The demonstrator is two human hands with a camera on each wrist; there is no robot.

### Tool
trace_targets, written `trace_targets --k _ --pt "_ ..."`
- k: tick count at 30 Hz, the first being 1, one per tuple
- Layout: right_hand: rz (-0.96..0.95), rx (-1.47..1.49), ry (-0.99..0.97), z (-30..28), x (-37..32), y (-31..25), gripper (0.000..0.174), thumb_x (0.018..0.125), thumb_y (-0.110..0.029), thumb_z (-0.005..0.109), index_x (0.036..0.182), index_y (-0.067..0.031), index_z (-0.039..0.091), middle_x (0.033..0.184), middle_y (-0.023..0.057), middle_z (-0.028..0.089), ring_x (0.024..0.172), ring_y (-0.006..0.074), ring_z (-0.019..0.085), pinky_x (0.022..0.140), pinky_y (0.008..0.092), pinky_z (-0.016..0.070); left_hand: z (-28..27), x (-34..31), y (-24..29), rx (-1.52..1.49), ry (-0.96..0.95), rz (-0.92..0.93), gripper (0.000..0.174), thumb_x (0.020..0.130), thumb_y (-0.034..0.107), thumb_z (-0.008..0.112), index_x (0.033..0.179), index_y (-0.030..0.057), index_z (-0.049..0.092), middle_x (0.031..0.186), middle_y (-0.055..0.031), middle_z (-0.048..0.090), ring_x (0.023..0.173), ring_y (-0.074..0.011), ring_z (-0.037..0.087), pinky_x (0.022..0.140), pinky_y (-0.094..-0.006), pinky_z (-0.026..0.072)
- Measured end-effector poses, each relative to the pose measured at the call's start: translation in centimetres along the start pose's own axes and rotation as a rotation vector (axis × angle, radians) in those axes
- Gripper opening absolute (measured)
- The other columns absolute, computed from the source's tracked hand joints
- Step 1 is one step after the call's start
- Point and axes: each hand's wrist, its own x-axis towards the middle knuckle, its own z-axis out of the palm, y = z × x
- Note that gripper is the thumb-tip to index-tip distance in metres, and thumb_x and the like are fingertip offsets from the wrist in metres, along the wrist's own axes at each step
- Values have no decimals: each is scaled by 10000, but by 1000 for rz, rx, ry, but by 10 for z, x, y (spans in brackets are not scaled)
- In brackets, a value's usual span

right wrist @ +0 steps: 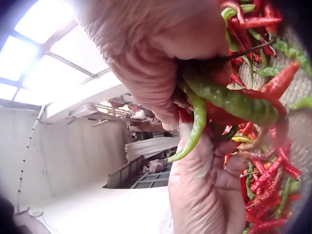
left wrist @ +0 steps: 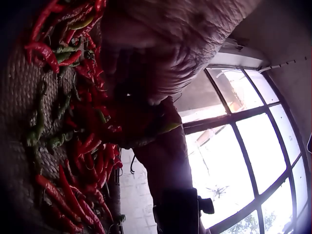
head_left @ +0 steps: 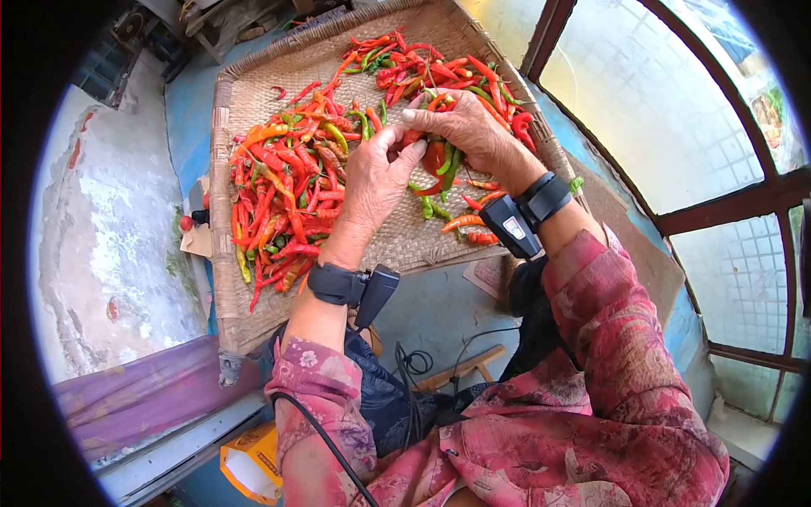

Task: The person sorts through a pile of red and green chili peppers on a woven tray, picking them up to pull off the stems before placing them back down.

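My right hand grips a small bunch of chili peppers, green and red, that hang below its curled fingers. In the right wrist view two green chili peppers stick out from under that hand, with red ones behind them. The left hand meets it from the left, its thumb and forefinger pinching a red chili pepper. Both hands are over a large woven tray strewn with peppers. Seen from the left wrist, the held peppers are dark and partly hidden by the hand.
A big heap of mostly red chili peppers covers the tray's left side. Another pile lies at its far side, and a few loose peppers lie near the front right. Framed windows stand on the right, a yellow box below left.
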Motion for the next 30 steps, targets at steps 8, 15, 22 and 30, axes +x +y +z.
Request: trace_targets --k 8,15,22,30 --pt "22 61 69 -13 3 -3 137 751 -110 715 810 -53 606 731 -13 599 663 62 549 563 215 455 -22 6 6 -276 190 -214 234 901 234 513 980 17 553 780 -40 593 621 -73 527 544 -208 448" --pt "-50 232 203 -30 5 -5 171 761 -162 697 836 -23 632 740 16 592 659 99 552 602 245 463 -87 10 -31 288 748 28 306 818 169 589 1058 -7 518 927 -123 583 877 -220 569 782 -363 460" --pt "-30 131 130 -26 5 1 207 764 -196 694 847 -21 621 810 33 601 701 114 557 668 272 470 -50 3 -12 692 369 246 250 784 134 594 1023 69 563 1033 -151 563 1025 -314 511 851 -415 422" --pt "-144 -52 76 -27 8 3 208 795 -228 656 827 -25 620 784 26 576 699 102 535 624 265 455 14 -31 -38 939 -473 162 209 720 -19 510 900 59 583 908 -155 570 915 -329 548 779 -411 452"
